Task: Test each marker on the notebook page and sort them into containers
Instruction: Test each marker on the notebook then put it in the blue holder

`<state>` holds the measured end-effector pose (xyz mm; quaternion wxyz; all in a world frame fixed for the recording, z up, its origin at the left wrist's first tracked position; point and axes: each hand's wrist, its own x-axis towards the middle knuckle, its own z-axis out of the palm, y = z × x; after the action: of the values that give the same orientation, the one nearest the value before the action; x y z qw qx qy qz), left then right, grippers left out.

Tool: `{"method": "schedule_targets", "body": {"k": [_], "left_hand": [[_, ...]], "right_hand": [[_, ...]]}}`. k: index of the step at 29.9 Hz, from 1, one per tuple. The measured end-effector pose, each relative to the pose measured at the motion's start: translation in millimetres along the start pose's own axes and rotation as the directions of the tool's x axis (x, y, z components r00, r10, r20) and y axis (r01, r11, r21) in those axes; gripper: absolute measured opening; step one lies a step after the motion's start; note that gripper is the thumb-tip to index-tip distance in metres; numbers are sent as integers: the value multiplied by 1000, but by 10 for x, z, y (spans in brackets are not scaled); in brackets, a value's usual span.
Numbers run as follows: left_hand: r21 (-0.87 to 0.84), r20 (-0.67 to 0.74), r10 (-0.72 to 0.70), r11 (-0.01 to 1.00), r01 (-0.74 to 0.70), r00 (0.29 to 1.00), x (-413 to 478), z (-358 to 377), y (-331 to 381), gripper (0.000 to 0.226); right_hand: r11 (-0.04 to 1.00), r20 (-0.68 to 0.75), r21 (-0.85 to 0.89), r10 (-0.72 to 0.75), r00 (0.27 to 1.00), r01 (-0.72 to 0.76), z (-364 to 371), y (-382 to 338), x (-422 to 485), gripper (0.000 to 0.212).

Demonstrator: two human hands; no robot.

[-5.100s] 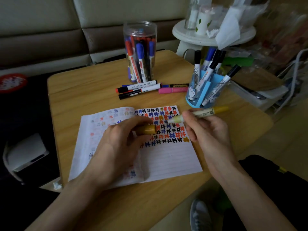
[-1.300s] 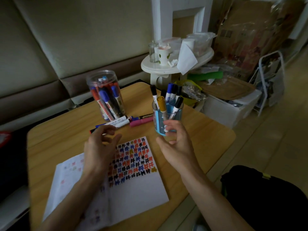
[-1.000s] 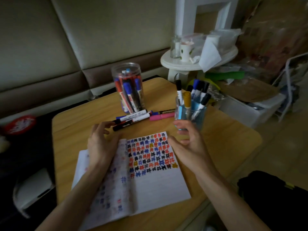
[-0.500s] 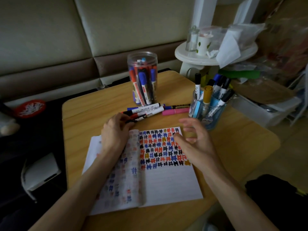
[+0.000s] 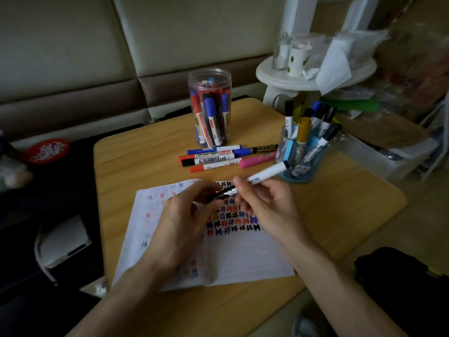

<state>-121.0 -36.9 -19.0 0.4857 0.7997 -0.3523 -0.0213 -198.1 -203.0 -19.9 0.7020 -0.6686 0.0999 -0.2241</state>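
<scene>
An open notebook [image 5: 245,256] lies on the wooden table, its right page filled with rows of coloured test marks. Above the page I hold a white-barrelled black marker [image 5: 264,175]. My right hand [image 5: 264,205] grips its barrel, and my left hand [image 5: 184,215] pinches its black cap end [image 5: 220,195]. Several loose markers [image 5: 213,158] lie in a row behind the notebook. A clear jar [image 5: 210,108] holds several red, blue and black markers. A blue cup [image 5: 302,164] on the right holds more markers, including a yellow one [image 5: 303,128].
A white round side table [image 5: 313,76] with a cup and tissue stands behind the table's far right corner. A sofa runs along the back. A white storage bin [image 5: 388,156] sits right of the table, and a black bag [image 5: 401,288] lies at lower right.
The yellow marker went into the blue cup. My left hand took a black marker from the loose row, and both hands now hold it over the page.
</scene>
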Motion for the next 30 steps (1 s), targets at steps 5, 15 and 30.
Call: {"method": "schedule_targets", "body": {"k": [5,15,30], "left_hand": [[35,34,26,999,-27,999,-91,-52,-14,24],[129,103,178,973,-191,979,-141,-55,-10,22],[-73,293,89,995,-71,952,-76,-97,48,25]], "right_hand": [[1000,9,-2,-22,1000,22,16,-27,-58,18],[996,27,-26,90,996,-89,25,-56,-202,29],[996,68,-66,63,996,-59,-86,-227,-287,17]]}}
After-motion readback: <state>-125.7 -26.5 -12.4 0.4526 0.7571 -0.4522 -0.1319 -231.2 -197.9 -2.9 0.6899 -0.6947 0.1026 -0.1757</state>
